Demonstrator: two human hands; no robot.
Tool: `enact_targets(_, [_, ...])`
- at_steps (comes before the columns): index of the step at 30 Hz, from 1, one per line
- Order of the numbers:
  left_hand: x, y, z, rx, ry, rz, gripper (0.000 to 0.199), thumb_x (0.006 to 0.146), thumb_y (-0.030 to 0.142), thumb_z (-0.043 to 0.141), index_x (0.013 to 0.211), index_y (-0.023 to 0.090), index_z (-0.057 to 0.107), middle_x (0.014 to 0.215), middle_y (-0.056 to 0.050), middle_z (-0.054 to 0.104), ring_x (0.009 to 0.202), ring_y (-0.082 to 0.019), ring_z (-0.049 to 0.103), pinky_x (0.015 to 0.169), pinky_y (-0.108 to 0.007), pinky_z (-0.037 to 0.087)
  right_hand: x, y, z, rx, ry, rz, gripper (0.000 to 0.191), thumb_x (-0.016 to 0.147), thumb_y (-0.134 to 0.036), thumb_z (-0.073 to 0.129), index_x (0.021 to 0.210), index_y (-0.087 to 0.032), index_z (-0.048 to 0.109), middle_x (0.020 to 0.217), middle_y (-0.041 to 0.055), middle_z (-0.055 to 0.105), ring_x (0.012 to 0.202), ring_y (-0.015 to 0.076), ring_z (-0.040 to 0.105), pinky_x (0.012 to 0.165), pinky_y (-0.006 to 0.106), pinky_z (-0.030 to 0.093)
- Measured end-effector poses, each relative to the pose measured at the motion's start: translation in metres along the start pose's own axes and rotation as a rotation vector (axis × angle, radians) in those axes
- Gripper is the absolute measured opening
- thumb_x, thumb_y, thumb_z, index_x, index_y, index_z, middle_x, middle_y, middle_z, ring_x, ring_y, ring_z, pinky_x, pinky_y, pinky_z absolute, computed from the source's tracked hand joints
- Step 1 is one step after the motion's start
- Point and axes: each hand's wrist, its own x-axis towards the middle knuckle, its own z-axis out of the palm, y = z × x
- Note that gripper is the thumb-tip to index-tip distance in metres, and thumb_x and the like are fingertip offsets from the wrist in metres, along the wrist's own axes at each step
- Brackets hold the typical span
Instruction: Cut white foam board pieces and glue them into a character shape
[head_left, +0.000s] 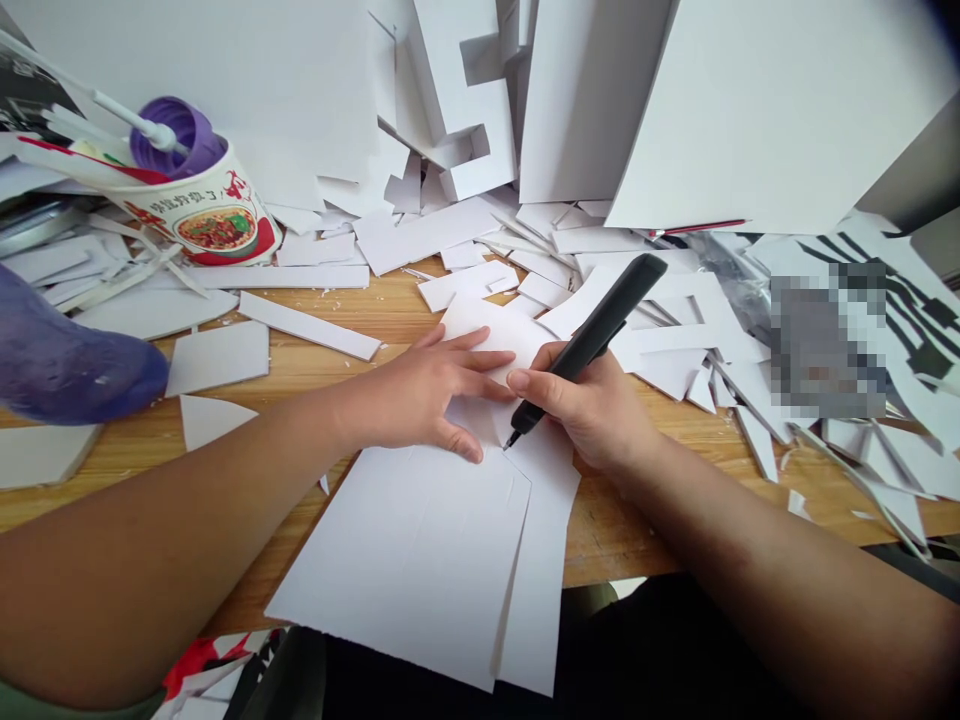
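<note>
- Clock ref: tool tip at centre, 12 = away from the person.
- Progress, my read: mid-job. A line runs from about the tip to a corner at 4 o'clock, then an edge drops toward 6 to the near side, where the white sheet (pixel 405 540) shows beside a narrower white piece (pixel 534 590). One sheet split or two overlapping: can't tell.
- Left to do, same read: whatever lies beyond the tip toward 11–12. No line made out there; fingers hide part of it.
- Marking or cutting: can't tell.
- Right hand (pixel 600 410): at 2–3 o'clock, thumb and fingers pinching the black pen-like tool (pixel 592 325). Tool leans toward 1–2, tip down at the sheet.
- Left hand (pixel 442 385): at 10 o'clock, palm down, fingers spread, resting on the white material, nothing pinched.
- Sheet vs grip: just under the tip, mostly 5–8 o'clock, overhanging the near edge of the wooden table (pixel 615 530).
- White offcuts (pixel 307 325) scattered from 9 through 12 to 4.
</note>
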Motion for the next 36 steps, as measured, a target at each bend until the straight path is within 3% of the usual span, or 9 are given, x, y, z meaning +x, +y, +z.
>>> enact_targets(19, [0.0012,-0.0015,0.0012,-0.011,0.022,0.023,0.069,0.072,0.055,0.075,0.135,0.045,0.048,0.156,0.01,0.031,0.148,-0.028,0.007,0.117,-0.056,0.001,-0.0007,-0.001,0.0033,0.08,-0.032,0.009,0.026,0.07,-0.039,0.078,0.063,-0.018,0.063,0.055,-0.004,0.056,0.048,0.0101,0.049,0.045,0.022,0.038])
enact_targets(29, [-0.0001,-0.0052,0.0029,-0.047,0.04,0.046,0.07,0.071,0.054,0.075,0.135,0.043,0.049,0.155,0.008,0.033,0.148,-0.03,0.007,0.118,-0.054,0.0,-0.0012,-0.001,0.0037,0.004,-0.044,-0.027,0.028,0.071,-0.035,0.077,0.059,-0.018,0.058,0.052,-0.0046,0.051,0.05,0.0101,0.048,0.045,0.022,0.036])
enact_targets(36, [0.0009,-0.0057,0.0032,-0.018,0.044,0.064,0.068,0.072,0.053,0.075,0.135,0.044,0.049,0.155,0.007,0.033,0.148,-0.033,0.008,0.116,-0.061,0.0,0.0061,-0.0048,0.0003,-0.22,-0.031,-0.153,0.032,0.067,-0.033,0.077,0.051,-0.017,0.054,0.048,-0.0041,0.048,0.048,0.0084,0.042,0.042,0.021,0.03])
